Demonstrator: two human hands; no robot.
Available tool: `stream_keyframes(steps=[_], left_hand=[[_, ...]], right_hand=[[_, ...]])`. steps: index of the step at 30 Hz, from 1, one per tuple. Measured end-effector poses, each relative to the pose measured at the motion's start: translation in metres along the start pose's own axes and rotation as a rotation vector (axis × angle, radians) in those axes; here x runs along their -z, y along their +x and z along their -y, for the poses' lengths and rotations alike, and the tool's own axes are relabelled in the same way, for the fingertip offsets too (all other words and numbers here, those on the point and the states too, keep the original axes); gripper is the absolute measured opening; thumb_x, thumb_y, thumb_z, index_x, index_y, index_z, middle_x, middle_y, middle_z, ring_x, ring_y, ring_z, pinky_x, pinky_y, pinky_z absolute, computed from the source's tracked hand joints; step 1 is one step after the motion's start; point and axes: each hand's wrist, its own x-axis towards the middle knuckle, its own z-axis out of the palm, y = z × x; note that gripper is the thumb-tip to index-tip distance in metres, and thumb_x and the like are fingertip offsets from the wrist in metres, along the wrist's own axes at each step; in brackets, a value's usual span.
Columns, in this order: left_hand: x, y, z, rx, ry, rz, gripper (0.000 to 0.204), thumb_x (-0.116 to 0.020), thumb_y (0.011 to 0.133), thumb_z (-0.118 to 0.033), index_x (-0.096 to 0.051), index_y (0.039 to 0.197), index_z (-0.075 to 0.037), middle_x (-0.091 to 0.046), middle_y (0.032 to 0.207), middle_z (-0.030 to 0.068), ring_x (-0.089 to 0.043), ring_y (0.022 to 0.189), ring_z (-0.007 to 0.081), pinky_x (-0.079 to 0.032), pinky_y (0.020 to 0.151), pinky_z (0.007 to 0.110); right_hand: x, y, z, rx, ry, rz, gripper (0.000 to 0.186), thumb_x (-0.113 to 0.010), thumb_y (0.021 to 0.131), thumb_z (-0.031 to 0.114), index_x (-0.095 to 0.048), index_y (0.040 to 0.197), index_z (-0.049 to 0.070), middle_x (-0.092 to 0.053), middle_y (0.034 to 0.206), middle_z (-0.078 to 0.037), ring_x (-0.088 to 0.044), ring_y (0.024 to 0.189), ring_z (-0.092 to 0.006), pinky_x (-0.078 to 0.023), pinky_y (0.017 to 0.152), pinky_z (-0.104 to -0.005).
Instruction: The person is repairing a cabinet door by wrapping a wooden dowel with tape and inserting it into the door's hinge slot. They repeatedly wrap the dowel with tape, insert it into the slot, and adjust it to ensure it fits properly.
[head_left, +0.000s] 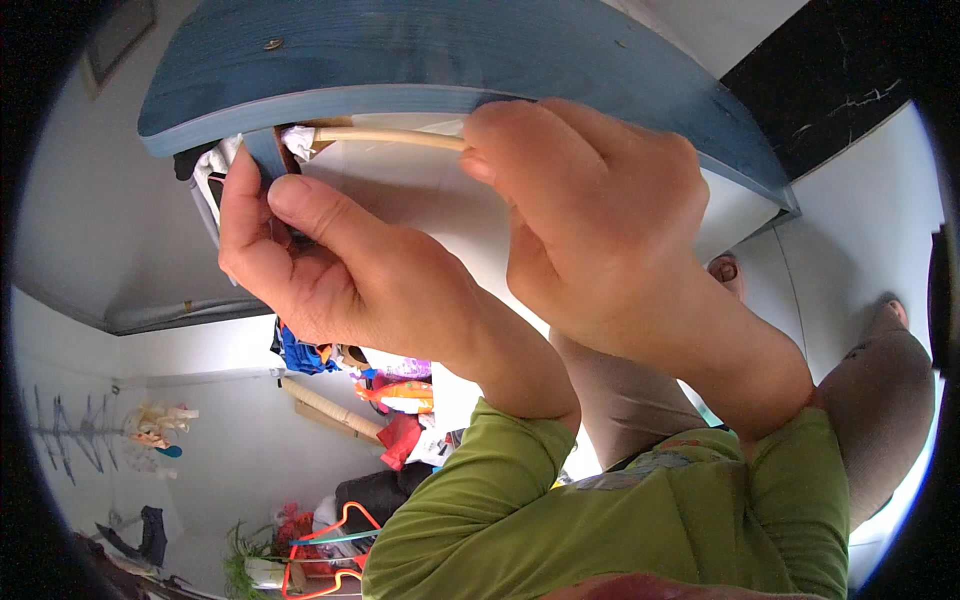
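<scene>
My right hand [610,200] is closed around one end of a thin, pale wooden stick [390,136]. The stick extends to the left just below the front edge of a blue wood-grain tabletop [420,60]. Crumpled white paper or tissue [298,141] sits at its far left end. To the left, my left hand [350,260] is raised beside that end, thumb and index finger apart and the other fingers curled. Between these two fingertips a blue upright panel [265,152] shows. Nothing held is visible in the left hand, though its palm is partly hidden.
White and dark items [208,165] are tucked beneath the tabletop's left corner. Lower left, colourful bags and packages [400,395] are piled by a wall, near a cardboard-coloured roll [330,408]. Orange hangers [350,515] and a green plant [245,560] are at the bottom. A foot [728,272] rests on the tiled floor.
</scene>
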Motion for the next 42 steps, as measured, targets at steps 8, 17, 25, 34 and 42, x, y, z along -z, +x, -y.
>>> stream_keyframes(steps=[8,17,25,34,42], left_hand=[[-0.002,0.002,0.006,-0.105,-0.047,-0.053,0.017,-0.05,0.091,-0.002,-0.058,0.105,0.002,-0.062,0.097,0.0093,-0.057,0.083,0.0123,-0.047,0.074,0.024],[0.0,0.001,0.011,-0.175,0.075,-0.024,0.017,-0.052,0.089,0.001,-0.06,0.104,0.002,-0.06,0.096,0.0071,-0.054,0.082,0.0123,-0.044,0.075,0.024],[-0.001,0.005,0.007,-0.166,0.08,-0.034,0.018,-0.053,0.087,0.003,-0.06,0.104,0.001,-0.059,0.096,0.0067,-0.053,0.084,0.013,-0.043,0.076,0.024],[-0.004,0.006,0.001,-0.163,0.124,-0.055,0.017,-0.054,0.086,0.003,-0.061,0.102,0.001,-0.06,0.094,0.0066,-0.053,0.082,0.0124,-0.044,0.074,0.024],[0.001,0.006,0.007,-0.193,0.154,0.001,0.018,-0.052,0.088,0.003,-0.058,0.105,0.002,-0.06,0.095,0.008,-0.054,0.082,0.013,-0.045,0.075,0.025]], right_hand=[[0.006,-0.004,0.004,0.055,-0.113,0.03,0.027,-0.073,0.066,0.006,-0.06,0.089,0.002,-0.058,0.069,-0.009,-0.057,0.053,-0.0245,-0.044,0.045,-0.0313],[0.032,-0.034,-0.036,0.18,-0.239,0.1,0.024,-0.071,0.068,0.003,-0.06,0.089,0.0,-0.056,0.066,-0.009,-0.054,0.052,-0.0203,-0.042,0.044,-0.0288],[0.021,-0.025,-0.026,-0.073,-0.071,-0.031,0.015,-0.062,0.067,-0.001,-0.056,0.078,0.007,-0.053,0.061,-0.007,-0.056,0.052,-0.027,-0.043,0.043,-0.0351],[0.032,-0.019,-0.008,-0.463,0.194,0.187,0.007,-0.061,0.085,0.006,-0.058,0.081,0.001,-0.058,0.066,-0.011,-0.056,0.056,-0.0236,-0.044,0.052,-0.0269],[0.019,-0.032,-0.02,-0.114,0.033,0.054,0.012,-0.064,0.076,0.003,-0.06,0.087,0.004,-0.058,0.069,-0.011,-0.058,0.056,-0.029,-0.045,0.048,-0.0337]])
